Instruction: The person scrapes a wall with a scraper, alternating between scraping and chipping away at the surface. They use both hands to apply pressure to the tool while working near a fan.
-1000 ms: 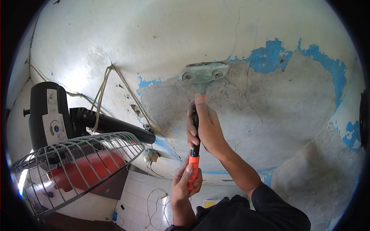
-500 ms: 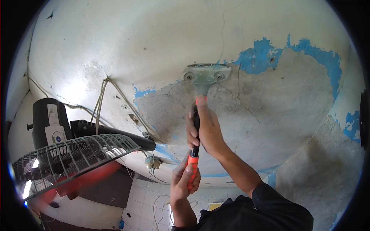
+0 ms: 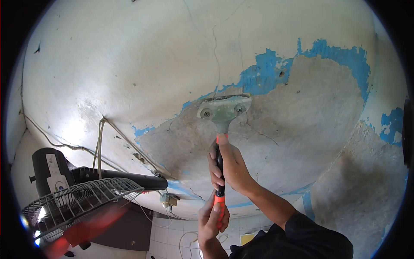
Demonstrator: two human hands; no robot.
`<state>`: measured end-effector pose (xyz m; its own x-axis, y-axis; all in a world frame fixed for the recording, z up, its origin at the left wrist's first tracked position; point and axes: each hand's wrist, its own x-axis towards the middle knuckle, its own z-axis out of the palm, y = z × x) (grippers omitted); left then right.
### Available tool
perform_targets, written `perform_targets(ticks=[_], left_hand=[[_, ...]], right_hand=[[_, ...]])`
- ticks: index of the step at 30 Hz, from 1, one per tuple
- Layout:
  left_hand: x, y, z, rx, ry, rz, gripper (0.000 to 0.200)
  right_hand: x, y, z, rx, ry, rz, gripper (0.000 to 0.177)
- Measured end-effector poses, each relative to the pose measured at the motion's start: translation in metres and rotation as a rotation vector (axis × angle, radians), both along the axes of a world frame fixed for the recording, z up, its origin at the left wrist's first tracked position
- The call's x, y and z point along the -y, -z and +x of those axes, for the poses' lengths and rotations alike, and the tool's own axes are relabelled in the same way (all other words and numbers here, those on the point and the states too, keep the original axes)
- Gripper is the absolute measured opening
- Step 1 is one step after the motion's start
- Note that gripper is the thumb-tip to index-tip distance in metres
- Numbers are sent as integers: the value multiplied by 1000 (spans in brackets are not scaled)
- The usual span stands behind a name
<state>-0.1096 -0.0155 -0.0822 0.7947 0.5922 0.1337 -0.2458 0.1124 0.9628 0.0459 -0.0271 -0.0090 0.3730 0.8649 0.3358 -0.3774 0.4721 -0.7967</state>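
Note:
A long-handled scraper (image 3: pixel 222 116), with a wide translucent greenish head, two screws and a black and orange handle, lies with its blade edge at the lower border of the blue paint patch (image 3: pixel 263 73). My right hand (image 3: pixel 233 166) wraps round the upper handle just below the head. Lower down, my left hand (image 3: pixel 212 218) grips the orange end of the handle. Bare grey plaster (image 3: pixel 302 112) surrounds the scraper head, and pale paint (image 3: pixel 142 56) lies beyond the blade.
A wall fan (image 3: pixel 86 200) with a wire cage and red blades is at the lower left. Cords (image 3: pixel 100 142) hang near its black arm. A small electrical fitting (image 3: pixel 167 200) sits on the wall, above white tiles (image 3: pixel 161 235). Cracks run across the painted surface.
The scraper and both hands sit lower in the view. The fan, cords and paint patches have also shifted, mostly down and left. More blue shows along the border left of the blade.

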Motion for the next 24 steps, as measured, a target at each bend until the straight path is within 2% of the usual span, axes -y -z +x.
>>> perform_targets(ticks=[6,9,11,13,19,24], left_hand=[[14,-16,21,52,-32,-6,53],[23,13,27,65,-2,-69,51],[31,47,27,66,25,-165,46],[39,67,28,96,83,-244,51],[60,46,38,38,131,-198,53],[78,56,47,82,177,-304,43]], right_hand=[[11,-32,14,30,29,30,54],[16,-9,19,50,20,-30,54],[22,19,21,-30,-12,-63,48],[30,36,20,-87,-30,-67,47],[61,51,23,-181,-42,34,46],[81,64,38,-224,-62,71,44]])
